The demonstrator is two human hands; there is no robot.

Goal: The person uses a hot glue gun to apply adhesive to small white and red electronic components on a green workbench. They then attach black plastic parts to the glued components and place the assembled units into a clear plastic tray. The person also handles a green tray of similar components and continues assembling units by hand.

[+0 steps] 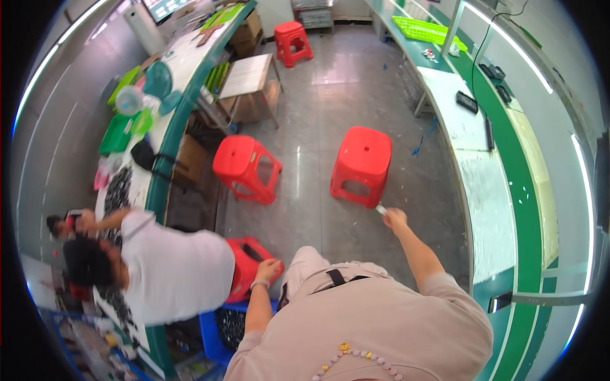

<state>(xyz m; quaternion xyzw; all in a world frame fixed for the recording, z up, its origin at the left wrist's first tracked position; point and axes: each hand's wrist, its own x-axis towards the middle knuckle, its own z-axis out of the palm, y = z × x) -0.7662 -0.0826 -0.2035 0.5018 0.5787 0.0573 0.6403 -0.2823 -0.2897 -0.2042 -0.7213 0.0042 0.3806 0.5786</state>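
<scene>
Small white object [381,209] sat pinched in the fingers of my right hand [395,220], arm stretched forward over the floor, right by the lower corner of a red stool [360,155]; touching or just beside, couldn't tell. Too small to say what it was. My left hand [269,270], bracelet [258,284] at the wrist, was low at my side, fingers bent, against or just in front of another red stool [246,254]; contact and grip unclear. A blue bin [207,336] with black pieces [231,327] was near that forearm. Just left, a co-worker in a white shirt [181,273] sat at the left desk [187,63], arm over a spread of small black parts [118,189], head and hand blurred. Two more red stools stood ahead, one nearer [244,162], one far [293,44]. Right desk [488,219] carried a black tray [467,101] and, farther off, a bright green tray [429,33].
</scene>
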